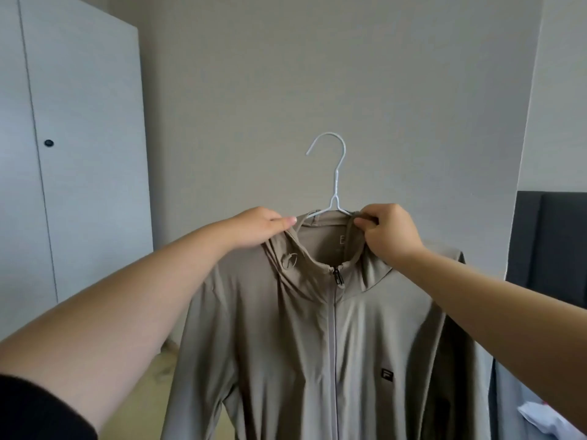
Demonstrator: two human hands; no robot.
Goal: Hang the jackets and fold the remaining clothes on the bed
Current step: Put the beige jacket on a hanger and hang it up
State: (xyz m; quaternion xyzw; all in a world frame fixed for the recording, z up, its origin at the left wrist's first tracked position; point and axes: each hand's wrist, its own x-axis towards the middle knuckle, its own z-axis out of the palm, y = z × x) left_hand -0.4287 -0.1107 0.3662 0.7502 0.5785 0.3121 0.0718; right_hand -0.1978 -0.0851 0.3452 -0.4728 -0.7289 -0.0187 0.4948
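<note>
Behind jacket (317, 344), wardrobe (79, 154) and headboard (552, 249).

Jacket: plain taupe thin-fabric zip jacket (286, 344), one uniform colour.
Zip: black metal zip pull (338, 276).
Badge: small black square chest patch (387, 374), pale mark.
Hanger: white wire hanger (336, 173).
Wardrobe: pale blue-grey flat wardrobe door (79, 154), round black knob (48, 142).
Headboard: dark charcoal padded headboard (552, 242).
Wall: plain grey-beige wall (317, 74).

The jacket (305, 328) is smooth, matt beige cloth (thin-looking, softly creased) on a white coated wire hanger (332, 176).
</note>
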